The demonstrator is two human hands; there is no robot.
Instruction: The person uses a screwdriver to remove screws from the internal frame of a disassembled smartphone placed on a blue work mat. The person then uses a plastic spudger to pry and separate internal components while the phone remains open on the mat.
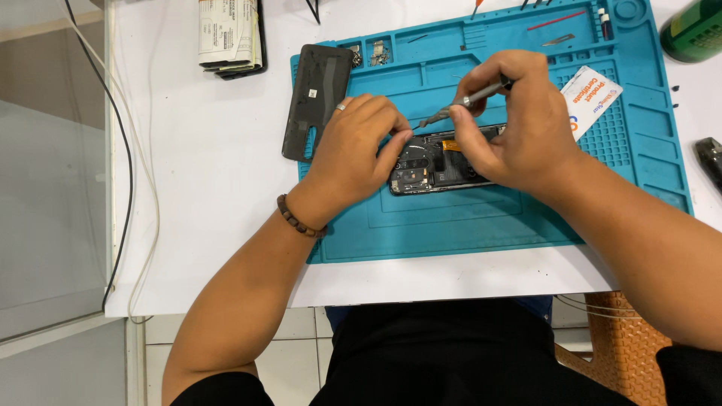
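While the left hand (pixel 359 146) presses its closed fingers on the end of an opened phone (pixel 440 167) lying on a teal work mat (pixel 481 218), the right hand (pixel 511 124) pinches metal tweezers (pixel 460 104) over its exposed insides. A dark back cover (pixel 316 98) rests at the mat's left edge on the white table (pixel 203 188).

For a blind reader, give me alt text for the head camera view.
Over a teal repair mat, the right hand holds metal tweezers to an opened phone that the left hand steadies. The phone's dark back cover lies alongside.
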